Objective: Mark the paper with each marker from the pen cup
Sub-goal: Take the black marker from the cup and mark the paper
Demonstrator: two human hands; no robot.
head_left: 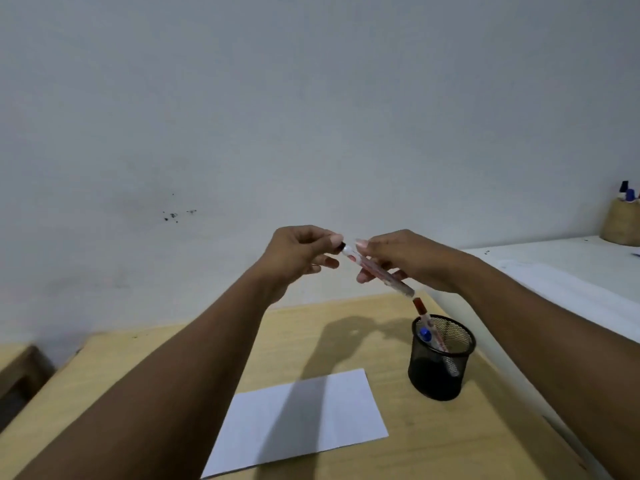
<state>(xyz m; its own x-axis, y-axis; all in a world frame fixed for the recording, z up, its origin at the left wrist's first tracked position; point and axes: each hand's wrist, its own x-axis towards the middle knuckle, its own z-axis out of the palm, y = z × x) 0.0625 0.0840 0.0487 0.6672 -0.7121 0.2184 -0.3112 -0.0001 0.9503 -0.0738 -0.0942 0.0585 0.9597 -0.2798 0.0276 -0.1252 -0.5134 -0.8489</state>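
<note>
Both hands are raised above the wooden desk (pixel 173 368). My right hand (pixel 412 259) grips the barrel of a white marker (pixel 384 271) with red print, tilted down to the right. My left hand (pixel 299 252) pinches the marker's dark cap (pixel 98 246) at its upper left end; whether the cap is on or just off the tip is unclear. A white sheet of paper (pixel 304 417) lies flat on the desk below. A black mesh pen cup (pixel 441 358) stands to its right, holding a red-capped marker (pixel 420 308) and a blue-capped marker (pixel 425 335).
A white surface (pixel 554 271) adjoins the desk on the right, with a woven basket (pixel 621 223) of bottles at its far end. A pale wall rises behind the desk. A darker wooden piece (pixel 20 368) sits low at the left.
</note>
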